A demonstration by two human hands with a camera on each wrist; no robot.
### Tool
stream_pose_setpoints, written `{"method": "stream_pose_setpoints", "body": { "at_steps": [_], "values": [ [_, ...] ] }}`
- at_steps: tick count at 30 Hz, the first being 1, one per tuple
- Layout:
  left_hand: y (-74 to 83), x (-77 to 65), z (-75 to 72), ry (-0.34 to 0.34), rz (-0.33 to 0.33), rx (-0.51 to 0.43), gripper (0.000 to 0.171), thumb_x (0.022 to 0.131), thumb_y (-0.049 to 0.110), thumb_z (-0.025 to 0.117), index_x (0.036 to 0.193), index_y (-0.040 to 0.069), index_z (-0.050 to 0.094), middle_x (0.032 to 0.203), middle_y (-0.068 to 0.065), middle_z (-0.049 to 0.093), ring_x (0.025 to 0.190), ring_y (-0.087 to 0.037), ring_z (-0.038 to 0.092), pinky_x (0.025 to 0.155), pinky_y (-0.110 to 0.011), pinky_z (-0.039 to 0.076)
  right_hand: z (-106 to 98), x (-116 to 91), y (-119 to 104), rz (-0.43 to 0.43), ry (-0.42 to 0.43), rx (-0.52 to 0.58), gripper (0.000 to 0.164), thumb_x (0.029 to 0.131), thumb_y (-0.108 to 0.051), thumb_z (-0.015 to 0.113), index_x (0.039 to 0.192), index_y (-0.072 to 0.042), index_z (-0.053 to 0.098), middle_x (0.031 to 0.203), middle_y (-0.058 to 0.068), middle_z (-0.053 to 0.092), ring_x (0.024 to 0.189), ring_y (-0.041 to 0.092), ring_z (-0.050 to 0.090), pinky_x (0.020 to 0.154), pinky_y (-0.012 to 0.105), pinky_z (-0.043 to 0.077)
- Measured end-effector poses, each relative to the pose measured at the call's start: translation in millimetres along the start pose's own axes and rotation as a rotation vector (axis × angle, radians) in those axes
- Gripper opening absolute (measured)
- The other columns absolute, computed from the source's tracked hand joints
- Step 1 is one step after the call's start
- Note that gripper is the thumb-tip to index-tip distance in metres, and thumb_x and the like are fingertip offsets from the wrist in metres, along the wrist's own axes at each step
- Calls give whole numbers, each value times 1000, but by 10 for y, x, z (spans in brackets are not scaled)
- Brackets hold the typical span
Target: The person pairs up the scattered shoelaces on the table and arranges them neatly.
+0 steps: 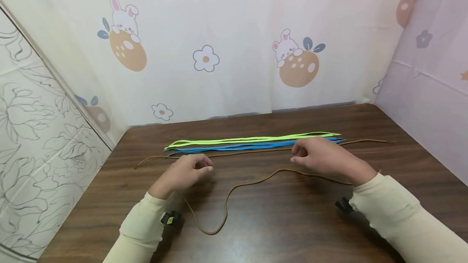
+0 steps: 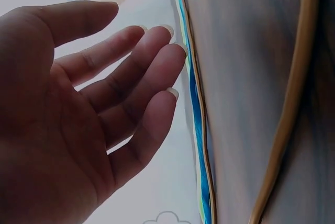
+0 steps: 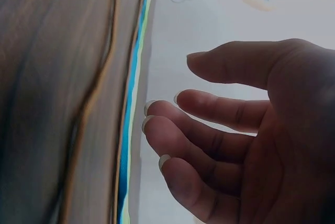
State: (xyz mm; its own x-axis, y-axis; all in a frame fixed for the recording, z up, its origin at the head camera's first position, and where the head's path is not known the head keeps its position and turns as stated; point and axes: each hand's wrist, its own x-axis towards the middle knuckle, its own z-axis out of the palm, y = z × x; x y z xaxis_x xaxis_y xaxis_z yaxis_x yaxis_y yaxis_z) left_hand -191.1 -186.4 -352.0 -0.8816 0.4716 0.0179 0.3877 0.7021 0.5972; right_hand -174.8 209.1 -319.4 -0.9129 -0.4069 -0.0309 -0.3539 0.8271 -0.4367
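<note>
My left hand [image 1: 184,173] hovers over the left part of the table, fingers loosely bent, holding nothing. My right hand [image 1: 323,155] is likewise above the table on the right, with a gap between thumb and fingers. Below both runs a thin brown cord [image 1: 226,206], wavy, with a deep loop toward the front left; the left hand and wrist hide one end. Both wrist views show bare palms and the brown cord [image 2: 293,77] apart from the fingers. Farther back lie a neon yellow shoelace [image 1: 234,140], a blue shoelace [image 1: 234,147] and a second brown cord [image 1: 237,153], nearly parallel.
The dark wooden table [image 1: 278,230] meets a wall covering [image 1: 234,92] with rabbit and flower prints at the back. A flower-patterned panel [image 1: 36,153] borders the left side. A black wrist device [image 1: 171,218] is at the left sleeve.
</note>
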Motion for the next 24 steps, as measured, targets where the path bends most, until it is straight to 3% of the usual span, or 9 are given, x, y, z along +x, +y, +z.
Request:
{"method": "stream_pose_setpoints", "body": {
  "at_steps": [13, 24],
  "values": [
    [208, 18, 150, -4, -48, 54, 7, 97, 25, 66, 99, 22, 72, 84, 12, 66, 76, -8, 59, 71, -35, 50, 107, 26, -47, 34, -71, -72, 16, 93, -30, 73, 102, -17, 69, 83, -8, 62, 70, 11, 56, 64, 35, 47],
    [372, 10, 262, -35, -14, 179, 9, 96, 30, 66, 99, 24, 71, 84, 15, 67, 78, -5, 62, 72, -35, 50, 124, 40, -54, 59, -93, -108, 10, 93, -29, 73, 97, -21, 69, 77, -8, 61, 67, 11, 54, 62, 36, 46]
  ]
}}
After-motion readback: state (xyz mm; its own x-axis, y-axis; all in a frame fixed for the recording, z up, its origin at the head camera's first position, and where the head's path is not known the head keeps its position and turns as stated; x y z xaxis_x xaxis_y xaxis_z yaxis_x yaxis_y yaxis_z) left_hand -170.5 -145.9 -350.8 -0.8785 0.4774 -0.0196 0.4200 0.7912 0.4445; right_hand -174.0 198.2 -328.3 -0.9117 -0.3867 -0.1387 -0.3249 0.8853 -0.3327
